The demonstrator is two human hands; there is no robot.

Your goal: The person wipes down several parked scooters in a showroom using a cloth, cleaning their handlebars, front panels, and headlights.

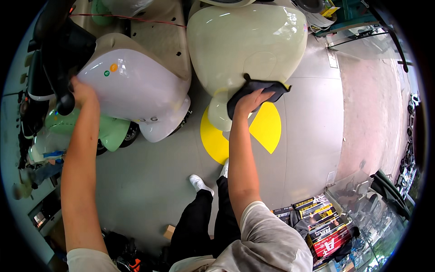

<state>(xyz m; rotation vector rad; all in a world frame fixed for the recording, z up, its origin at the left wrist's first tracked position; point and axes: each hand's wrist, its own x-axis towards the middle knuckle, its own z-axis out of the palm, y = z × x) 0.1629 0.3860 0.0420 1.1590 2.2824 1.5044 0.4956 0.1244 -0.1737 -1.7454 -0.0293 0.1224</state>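
Note:
My right hand (253, 101) presses a dark grey cloth (251, 86) with a yellow edge against the lower front of a pale green electric scooter (234, 40). Part of the cloth's rim curls up past my fingers. Below it shows the rounded front fender (218, 114) of the same scooter. My left hand (83, 91) is at the side of a glossy pale lilac scooter (136, 78), by its black handlebar grip (65, 102). The handlebar hides those fingers, so their hold is unclear. Two small round stickers, orange and green, mark the lilac panel.
A green scooter (115, 131) stands at the left. Yellow floor markings (270, 125) lie under the pale green scooter's nose. Stacked printed boxes (323, 221) stand at lower right beside a clear panel (367, 204). A small cardboard box (169, 232) is by my legs. A red wire (153, 20) crosses above.

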